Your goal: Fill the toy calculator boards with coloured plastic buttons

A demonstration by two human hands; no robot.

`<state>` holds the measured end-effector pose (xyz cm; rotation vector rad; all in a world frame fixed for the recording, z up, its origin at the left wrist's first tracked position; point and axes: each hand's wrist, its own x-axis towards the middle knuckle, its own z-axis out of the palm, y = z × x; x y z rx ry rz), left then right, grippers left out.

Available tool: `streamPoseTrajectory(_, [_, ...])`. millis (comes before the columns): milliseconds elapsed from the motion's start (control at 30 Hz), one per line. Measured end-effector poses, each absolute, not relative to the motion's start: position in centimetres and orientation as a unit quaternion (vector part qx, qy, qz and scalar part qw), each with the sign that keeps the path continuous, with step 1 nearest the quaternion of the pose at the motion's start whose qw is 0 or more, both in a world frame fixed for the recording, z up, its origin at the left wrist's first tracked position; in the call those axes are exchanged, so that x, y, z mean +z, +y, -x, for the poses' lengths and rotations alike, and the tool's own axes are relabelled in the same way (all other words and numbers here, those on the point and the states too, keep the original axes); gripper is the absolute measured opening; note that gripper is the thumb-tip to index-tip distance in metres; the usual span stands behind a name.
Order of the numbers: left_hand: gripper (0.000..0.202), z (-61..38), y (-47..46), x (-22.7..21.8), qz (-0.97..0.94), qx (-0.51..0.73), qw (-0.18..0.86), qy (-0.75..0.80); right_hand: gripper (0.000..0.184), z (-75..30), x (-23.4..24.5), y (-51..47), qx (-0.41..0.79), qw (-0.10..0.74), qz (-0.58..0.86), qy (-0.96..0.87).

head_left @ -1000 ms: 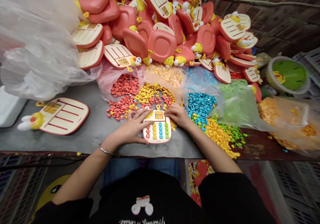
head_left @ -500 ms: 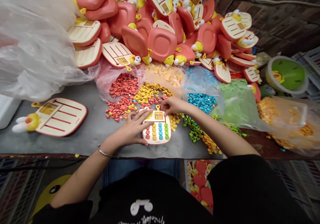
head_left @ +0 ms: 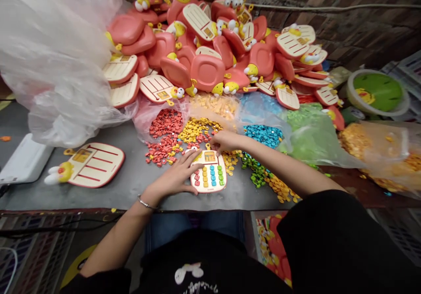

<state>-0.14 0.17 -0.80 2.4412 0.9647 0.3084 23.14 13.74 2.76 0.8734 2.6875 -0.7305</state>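
Observation:
A small cream toy calculator (head_left: 209,175) with red, yellow, blue and green buttons lies face up near the table's front edge. My left hand (head_left: 176,175) rests flat on its left side, fingers stretched out, steadying it. My right hand (head_left: 224,141) reaches just beyond the toy's top edge, fingers curled down among loose yellow and red button pieces (head_left: 196,129); what its fingertips pinch is too small to see. A red pile (head_left: 165,123) lies to the left, a blue pile (head_left: 263,134) to the right.
A big heap of pink and cream toy shells (head_left: 213,57) fills the back of the grey table (head_left: 131,180). One empty cream shell (head_left: 92,170) lies at left. Clear plastic bags (head_left: 55,61), green and orange pieces (head_left: 272,182) and a green-lidded tub (head_left: 378,93) are around.
My right hand has moved from the toy's right side up and left into the yellow and red pieces. The camera tilted up a little. My left hand stayed on the toy.

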Motion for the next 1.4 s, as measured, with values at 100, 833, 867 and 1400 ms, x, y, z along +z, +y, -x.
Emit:
streamPoseTrajectory(100, [0.079,0.1,0.1,-0.6,-0.897,0.114,0.241,0.352,0.014,-23.5,2.9,13.5,-0.268,0.111,-0.312,0.905])
streamPoseTrajectory(833, [0.05,-1.4,-1.5,5.4,-0.869,0.262,0.016,0.42,0.044,-23.6,4.5,-2.7,-0.505,-0.39,-0.4,0.658])
streamPoseTrajectory(867, [0.043,-1.7,-1.8,6.3,-0.874,0.259,0.003,0.411,0.038,-23.3,4.9,-3.4,-0.47,-0.393,-0.405,0.679])
streamPoseTrajectory(1400, [0.022,-2.0,-6.3,5.7,-0.841,0.347,-0.032,0.414,0.031,-20.5,1.4,-7.9,-0.239,-0.392,-0.444,0.77])
